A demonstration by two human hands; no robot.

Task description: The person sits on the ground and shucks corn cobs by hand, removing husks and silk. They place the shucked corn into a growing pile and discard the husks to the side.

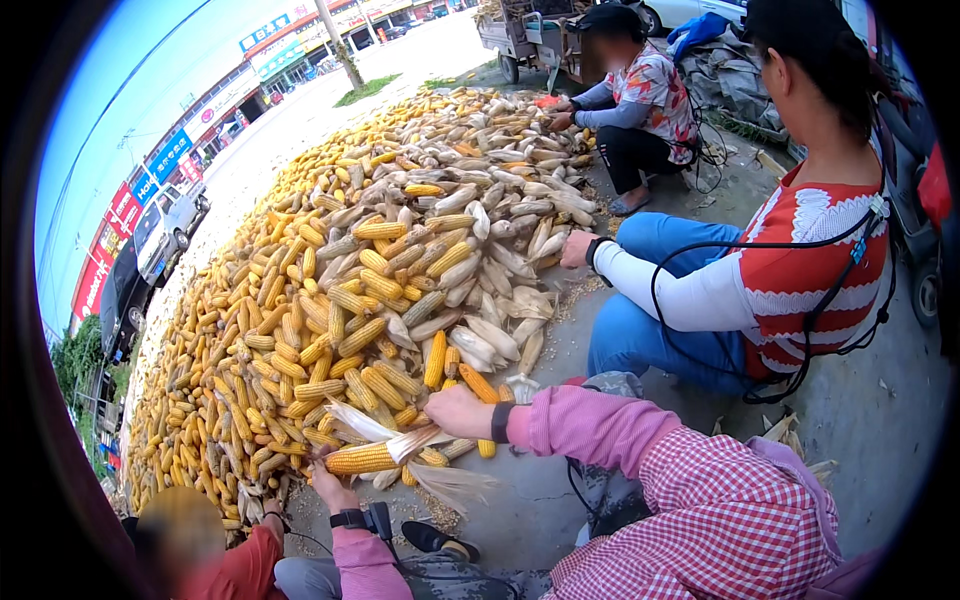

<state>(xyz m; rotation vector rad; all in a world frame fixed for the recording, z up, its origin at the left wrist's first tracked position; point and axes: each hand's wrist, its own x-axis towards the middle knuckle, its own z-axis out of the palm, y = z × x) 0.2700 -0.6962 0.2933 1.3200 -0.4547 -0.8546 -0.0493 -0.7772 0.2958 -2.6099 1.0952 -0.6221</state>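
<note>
My left hand (334,487) grips one end of a yellow ear of corn (360,458). White husk (405,444) is peeled back around the ear's other end, with loose strands trailing below it. My right hand (459,412) is closed on the husk at that end, its fingertips partly hidden. The ear lies nearly level between my hands, just above the near edge of a large pile of corn (300,337). Bare yellow ears make up the left of the pile, while ears in pale dry husks (480,341) lie on the right.
A person in a red-and-white top (810,277) sits close on my right, reaching to the pile. Another person (649,112) squats farther back. At lower left, a co-worker's red sleeve (244,562) is near. Loose kernels (439,514) dot the concrete. A cart (532,37) stands behind.
</note>
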